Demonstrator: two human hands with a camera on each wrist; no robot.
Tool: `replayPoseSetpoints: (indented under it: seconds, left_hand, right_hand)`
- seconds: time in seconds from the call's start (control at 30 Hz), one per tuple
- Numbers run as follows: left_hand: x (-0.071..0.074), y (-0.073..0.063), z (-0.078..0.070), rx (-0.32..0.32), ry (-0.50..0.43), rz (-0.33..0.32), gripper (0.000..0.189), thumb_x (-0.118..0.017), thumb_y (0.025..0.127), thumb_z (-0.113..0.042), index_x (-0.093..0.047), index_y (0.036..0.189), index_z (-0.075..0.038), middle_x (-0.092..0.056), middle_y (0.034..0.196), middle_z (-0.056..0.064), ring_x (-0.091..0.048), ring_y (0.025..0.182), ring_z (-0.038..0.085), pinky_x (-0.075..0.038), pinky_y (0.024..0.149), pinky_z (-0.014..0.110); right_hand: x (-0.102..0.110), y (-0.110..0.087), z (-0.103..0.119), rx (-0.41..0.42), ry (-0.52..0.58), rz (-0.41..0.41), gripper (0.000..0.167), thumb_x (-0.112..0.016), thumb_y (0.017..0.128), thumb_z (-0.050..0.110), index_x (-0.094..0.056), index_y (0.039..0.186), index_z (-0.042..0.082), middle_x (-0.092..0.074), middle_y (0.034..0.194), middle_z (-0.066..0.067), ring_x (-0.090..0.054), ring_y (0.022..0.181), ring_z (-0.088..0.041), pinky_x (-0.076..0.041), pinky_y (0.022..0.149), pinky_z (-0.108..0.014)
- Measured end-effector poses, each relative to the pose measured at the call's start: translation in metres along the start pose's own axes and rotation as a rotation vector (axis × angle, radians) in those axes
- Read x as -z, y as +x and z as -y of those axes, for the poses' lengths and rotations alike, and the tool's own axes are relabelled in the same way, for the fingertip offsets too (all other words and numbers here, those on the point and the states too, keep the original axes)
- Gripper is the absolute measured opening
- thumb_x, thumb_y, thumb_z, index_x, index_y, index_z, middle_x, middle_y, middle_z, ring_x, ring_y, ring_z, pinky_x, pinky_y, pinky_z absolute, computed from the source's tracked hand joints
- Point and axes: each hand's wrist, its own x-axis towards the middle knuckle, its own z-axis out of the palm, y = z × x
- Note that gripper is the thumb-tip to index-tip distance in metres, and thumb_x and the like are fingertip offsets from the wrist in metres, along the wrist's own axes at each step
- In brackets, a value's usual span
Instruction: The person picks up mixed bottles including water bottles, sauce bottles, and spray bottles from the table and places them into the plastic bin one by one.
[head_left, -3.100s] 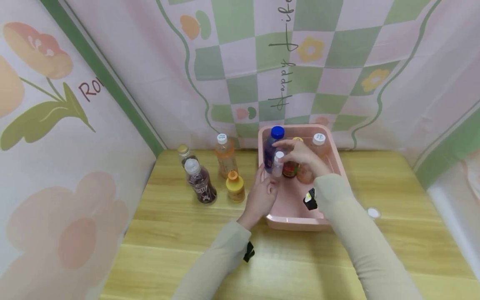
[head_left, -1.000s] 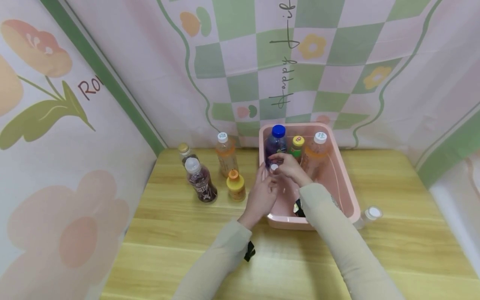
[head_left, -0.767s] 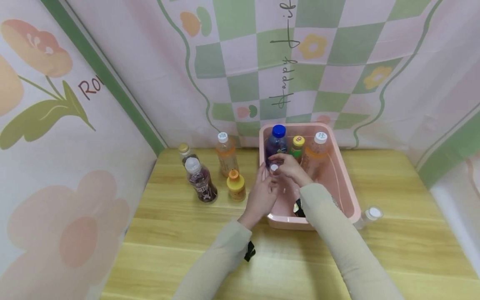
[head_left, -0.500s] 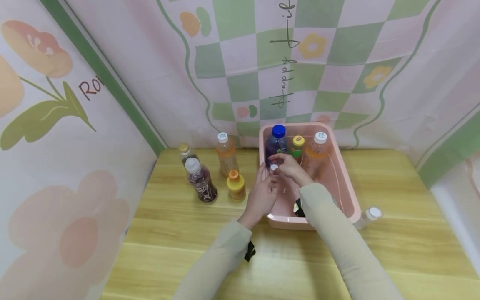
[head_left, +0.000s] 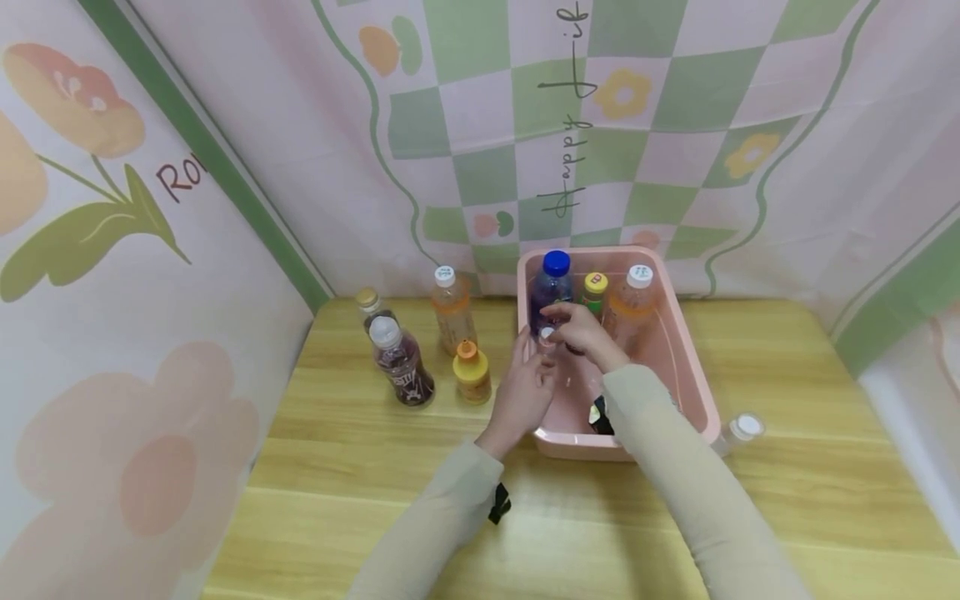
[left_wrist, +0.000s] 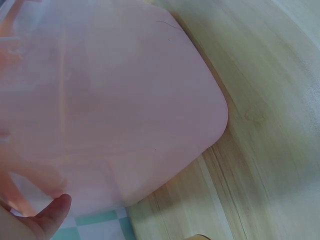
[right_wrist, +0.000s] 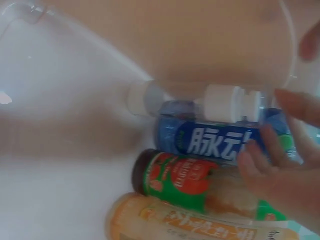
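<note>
My left hand [head_left: 521, 392] grips the left rim of a pink plastic tub [head_left: 585, 442]; one of its digits lies along the outer wall in the left wrist view. My right hand [head_left: 588, 333] reaches into the tub's left side and pinches the top of a small clear bottle with a white collar [right_wrist: 222, 102]. That bottle stands upright on the tub floor. Behind it stand a blue-capped drink bottle [head_left: 557, 271], a yellow-capped bottle with a green and red label [right_wrist: 172, 180], and a white-capped bottle with an orange label [head_left: 637, 312].
Left of the tub stand a dark drink bottle [head_left: 405, 371], a gold-capped bottle [head_left: 369, 302], an orange-banded bottle [head_left: 452, 312] and a yellow squeeze bottle [head_left: 472, 379]. A clear white-topped bottle [head_left: 742, 429] is at the tub's right front corner. Printed curtains [head_left: 480, 125] hang behind.
My right hand has lowered the small clear bottle deeper into the tub since about three seconds ago. Over the last half second it barely shifts. My left hand stays at the rim.
</note>
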Motion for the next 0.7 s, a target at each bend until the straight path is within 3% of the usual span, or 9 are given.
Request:
replayPoseSetpoints:
  seconds: [0.17, 0.33, 0.43, 0.53, 0.7]
  left_hand:
    - [-0.001, 0.0, 0.0, 0.015, -0.023, 0.012, 0.031, -0.052, 0.092, -0.017, -0.063, 0.12, -0.01, -0.012, 0.163, -0.001, -0.062, 0.11, 0.026, -0.053, 0.073, 0.025]
    - [0.0, -0.001, 0.0, 0.025, -0.035, 0.019, 0.032, -0.052, 0.092, -0.017, -0.063, 0.121, -0.013, -0.009, 0.163, -0.003, -0.063, 0.109, 0.025, -0.052, 0.071, 0.023]
    - [0.0, -0.001, 0.0, 0.02, -0.036, 0.019, 0.031, -0.052, 0.092, -0.018, -0.063, 0.121, -0.013, -0.008, 0.163, -0.003, -0.064, 0.106, 0.023, -0.052, 0.069, 0.021]
    - [0.0, -0.001, 0.0, 0.012, -0.036, 0.013, 0.031, -0.052, 0.091, -0.017, -0.063, 0.12, -0.013, -0.009, 0.163, -0.003, -0.064, 0.103, 0.022, -0.051, 0.067, 0.02]
    - [-0.001, 0.0, 0.001, 0.012, -0.053, 0.002, 0.031, -0.052, 0.09, -0.016, -0.065, 0.118, -0.011, -0.012, 0.162, -0.002, -0.063, 0.107, 0.024, -0.049, 0.068, 0.019]
  right_hand:
    - [0.011, -0.008, 0.009, 0.02, -0.002, 0.004, 0.052, -0.054, 0.084, -0.006, -0.045, 0.134, -0.008, -0.043, 0.141, -0.031, -0.041, 0.132, -0.043, -0.041, 0.107, -0.048]
    - [0.021, -0.021, 0.022, 0.014, 0.098, 0.051, 0.052, -0.051, 0.087, -0.004, -0.041, 0.138, -0.006, -0.039, 0.145, -0.028, -0.038, 0.134, -0.042, -0.036, 0.111, -0.051]
    - [0.03, -0.029, 0.032, 0.064, 0.072, 0.076, 0.051, -0.053, 0.089, -0.001, -0.041, 0.138, -0.005, -0.04, 0.144, -0.028, -0.038, 0.134, -0.043, -0.035, 0.112, -0.052]
    - [0.04, -0.035, 0.039, 0.128, 0.002, 0.065, 0.049, -0.054, 0.09, 0.002, -0.041, 0.137, -0.006, -0.043, 0.141, -0.03, -0.041, 0.132, -0.044, -0.038, 0.109, -0.052]
    - [0.053, -0.047, 0.048, 0.121, 0.068, 0.032, 0.049, -0.052, 0.093, 0.003, -0.039, 0.14, -0.004, -0.042, 0.143, -0.028, -0.04, 0.134, -0.041, -0.035, 0.111, -0.051]
